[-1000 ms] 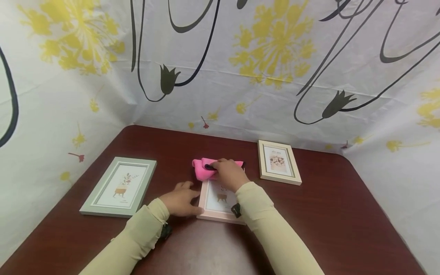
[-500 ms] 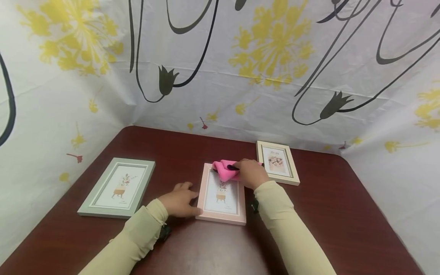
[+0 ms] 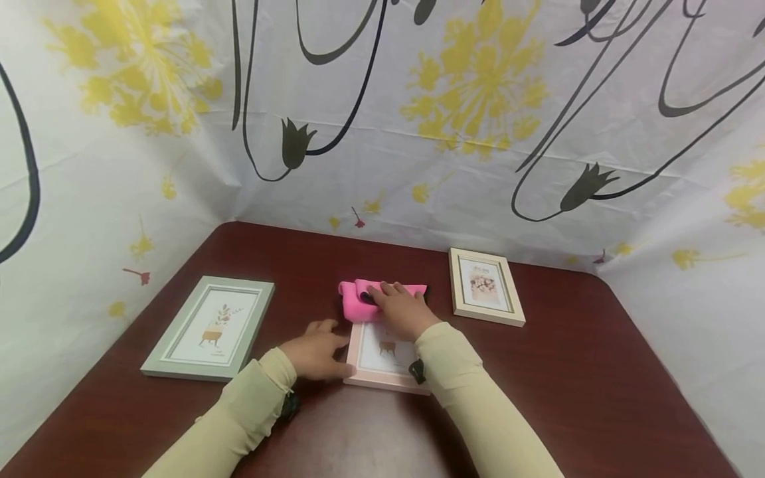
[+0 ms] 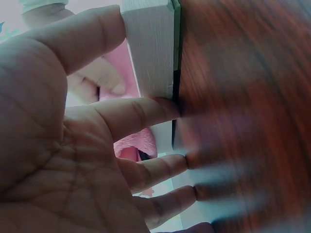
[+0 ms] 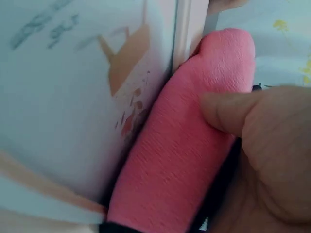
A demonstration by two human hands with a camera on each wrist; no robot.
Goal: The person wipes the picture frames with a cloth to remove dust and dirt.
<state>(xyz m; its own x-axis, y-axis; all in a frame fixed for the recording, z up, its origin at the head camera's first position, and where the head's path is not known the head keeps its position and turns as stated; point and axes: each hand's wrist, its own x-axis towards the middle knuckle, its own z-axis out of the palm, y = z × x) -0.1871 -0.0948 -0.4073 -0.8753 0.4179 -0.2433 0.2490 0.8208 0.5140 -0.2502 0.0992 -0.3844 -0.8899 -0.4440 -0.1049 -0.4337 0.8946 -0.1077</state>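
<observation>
On the dark red-brown table lies a pink picture frame point(image 3: 391, 381) with a plant picture. My right hand point(image 3: 403, 313) holds a folded pink cloth point(image 3: 356, 307) with dark edging across the frame's upper part, hiding much of that end. In the right wrist view, the thumb presses on the cloth point(image 5: 170, 141), which lies against the picture's face. My left hand point(image 3: 317, 352) rests at the frame's left side, fingers spread. In the left wrist view, its thumb and index finger touch the frame's pale side edge point(image 4: 150, 53), while other fingertips meet the table.
A pale green picture frame point(image 3: 209, 325) lies to the left. A smaller cream frame point(image 3: 485, 287) lies at the back right. A white sheet with yellow flowers point(image 3: 478, 79) hangs behind and beside the table point(image 3: 574, 372).
My right hand swept the cloth rightward across the top of the pink frame, then back left. The left hand kept its place at the frame's side.
</observation>
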